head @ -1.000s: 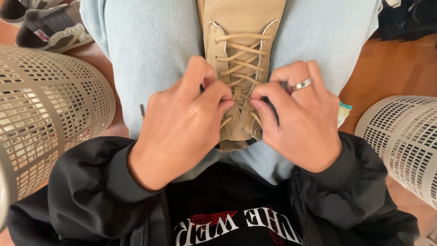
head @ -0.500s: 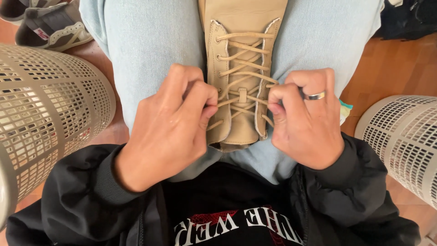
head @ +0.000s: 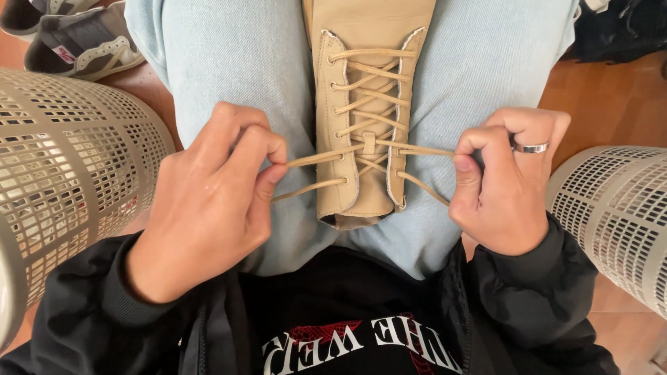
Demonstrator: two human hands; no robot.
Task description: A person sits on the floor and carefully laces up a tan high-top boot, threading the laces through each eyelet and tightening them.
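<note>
Pinched in each grip is a lace end: left hand (head: 208,201) and right hand (head: 507,184) have drawn apart since a moment ago, pulling the tan laces (head: 368,149) taut across the tan boot (head: 368,118), which lies between the jeans-clad thighs (head: 229,62), cinching its upper eyelets tighter.

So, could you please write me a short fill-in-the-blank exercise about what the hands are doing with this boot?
1. The left hand and the right hand each pull one end of the tan ____ sideways.
2. The tan boot rests on the person's ____.
3. A silver ____ sits on a finger of the right hand.
4. White mesh baskets stand on ____ sides of the legs.

Missing words: lace; lap; ring; both
</note>
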